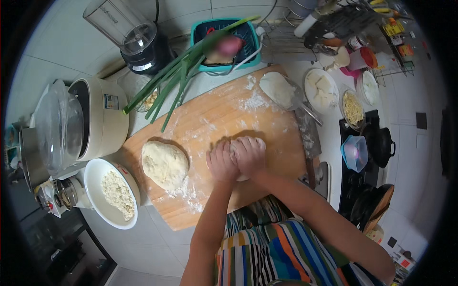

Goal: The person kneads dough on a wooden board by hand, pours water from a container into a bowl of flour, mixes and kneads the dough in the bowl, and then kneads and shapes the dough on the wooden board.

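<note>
My left hand (222, 161) and my right hand (249, 155) lie side by side, fingers curled over a piece of dough (244, 177). They cover most of it; only small bits of the dough show at the edges. Beneath is a wooden board (282, 143) dusted with flour. A larger rounded lump of dough (165, 165) rests on the board to the left, apart from my hands. A scoop of white flour (277, 87) sits at the board's far right corner.
A white basin (93, 193) holding crumbly flour stands left of the board. Green onions (171, 77) overhang its far edge. A cleaver (308, 134) lies along the right edge, near a plate of pale chunks (321, 89). A rice cooker (111, 125) and blender (143, 46) stand far left.
</note>
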`<state>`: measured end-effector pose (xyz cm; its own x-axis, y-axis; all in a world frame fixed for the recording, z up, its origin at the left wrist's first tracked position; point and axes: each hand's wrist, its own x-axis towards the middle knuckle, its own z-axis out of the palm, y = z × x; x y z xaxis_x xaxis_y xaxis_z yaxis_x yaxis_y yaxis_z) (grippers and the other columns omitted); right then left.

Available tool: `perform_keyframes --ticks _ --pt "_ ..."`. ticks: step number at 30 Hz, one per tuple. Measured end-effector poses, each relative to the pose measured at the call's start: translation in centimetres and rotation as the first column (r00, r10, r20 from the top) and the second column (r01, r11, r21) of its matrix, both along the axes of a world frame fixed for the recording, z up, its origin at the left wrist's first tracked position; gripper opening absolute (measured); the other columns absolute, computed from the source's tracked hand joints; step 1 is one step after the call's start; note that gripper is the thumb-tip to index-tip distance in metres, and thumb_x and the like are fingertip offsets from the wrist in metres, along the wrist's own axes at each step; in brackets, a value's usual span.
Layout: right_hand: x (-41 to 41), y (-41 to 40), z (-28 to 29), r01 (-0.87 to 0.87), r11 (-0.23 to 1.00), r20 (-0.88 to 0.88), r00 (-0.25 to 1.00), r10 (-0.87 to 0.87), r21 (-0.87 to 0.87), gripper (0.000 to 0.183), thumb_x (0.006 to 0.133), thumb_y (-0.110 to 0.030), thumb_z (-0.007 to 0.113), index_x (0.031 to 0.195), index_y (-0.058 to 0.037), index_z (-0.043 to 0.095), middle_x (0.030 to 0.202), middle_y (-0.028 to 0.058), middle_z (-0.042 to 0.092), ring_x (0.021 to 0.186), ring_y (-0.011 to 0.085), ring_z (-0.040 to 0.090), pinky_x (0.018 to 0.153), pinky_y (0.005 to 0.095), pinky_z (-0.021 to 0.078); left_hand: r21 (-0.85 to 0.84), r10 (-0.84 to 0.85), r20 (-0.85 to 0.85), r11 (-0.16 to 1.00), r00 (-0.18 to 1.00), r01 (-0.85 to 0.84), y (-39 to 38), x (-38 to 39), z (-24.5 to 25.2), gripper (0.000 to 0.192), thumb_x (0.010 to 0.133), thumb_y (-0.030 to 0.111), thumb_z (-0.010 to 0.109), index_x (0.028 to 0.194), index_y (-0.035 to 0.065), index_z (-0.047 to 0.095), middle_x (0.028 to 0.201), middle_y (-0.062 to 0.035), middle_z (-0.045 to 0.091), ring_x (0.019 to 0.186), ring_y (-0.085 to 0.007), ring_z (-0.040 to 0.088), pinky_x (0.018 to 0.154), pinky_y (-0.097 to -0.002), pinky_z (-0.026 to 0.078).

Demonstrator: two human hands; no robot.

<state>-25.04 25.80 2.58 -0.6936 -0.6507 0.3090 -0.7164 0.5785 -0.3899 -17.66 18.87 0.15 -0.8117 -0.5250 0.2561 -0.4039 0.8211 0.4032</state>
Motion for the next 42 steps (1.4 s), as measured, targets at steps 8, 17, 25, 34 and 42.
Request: perform_keyframes --ticks 8,17,25,34,42 --pt "-8.2 -7.0 -1.2 -0.018 0.939 0.36 0.926 -0.114 0.344 0.024 0.078 -0.026 0.046 0.073 -0.0079 0.062 0.065 0.0144 0.06 0.063 0.033 0.057 0.074 0.0412 0.0407 0.002 0.179 -0.065 0.984 0.982 -0.179 -6.4 -7.6 -0.3 0.031 0.085 0.025 0.04 0.108 0.0066 0.051 0.11 -0.0095 0.053 0.106 -0.0286 0.046 0.094 -0.0442 0.027" --pt "3.8 7.2 3.3 -0.382 0.917 0.143 0.92 0.366 0.112 0.036 0.077 -0.017 0.049 0.113 -0.0109 0.046 0.126 0.011 0.041 0.119 0.0269 0.036 0.093 0.0468 0.0288 0.101 -0.317 0.099 0.946 0.943 0.308 2.1 7.9 2.6 0.063 0.076 0.034 0.056 0.124 -0.0011 0.033 0.131 -0.0192 0.032 0.121 -0.0341 0.03 0.098 -0.0511 0.022" --pt "7.2 5.3 5.1 -0.365 0.89 0.004 0.926 0.378 0.274 0.055 0.068 -0.022 0.062 0.119 -0.0149 0.044 0.121 0.0123 0.042 0.109 0.0291 0.042 0.088 0.0435 0.0319 0.124 -0.406 0.233 0.914 0.883 0.387 3.1 17.4 2.1 0.06 0.075 0.019 0.055 0.128 0.0053 0.03 0.135 -0.0159 0.027 0.123 -0.0324 0.028 0.098 -0.0489 0.024" --pt "-0.2 7.5 2.0 -0.222 0.94 0.128 0.973 0.194 0.259 0.07 0.06 -0.022 0.069 0.121 -0.0072 0.039 0.107 0.0169 0.049 0.1 0.0323 0.046 0.085 0.0426 0.0374 0.264 0.386 0.104 0.878 0.917 -0.4 -3.3 24.9 1.1 0.052 0.079 0.014 0.057 0.122 -0.0028 0.035 0.128 -0.022 0.032 0.117 -0.0358 0.034 0.097 -0.0376 0.031" --pt "-1.3 -3.2 2.6 -0.252 0.907 0.209 0.959 0.188 0.337 0.066 0.069 -0.032 0.064 0.122 -0.0029 0.038 0.115 0.0177 0.047 0.106 0.0333 0.045 0.09 0.0406 0.0357 0.408 0.618 0.085 0.694 0.781 -0.593 -6.7 21.6 1.5 0.049 0.079 0.015 0.056 0.12 -0.0041 0.037 0.124 -0.0218 0.037 0.114 -0.0357 0.037 0.097 -0.0378 0.03"
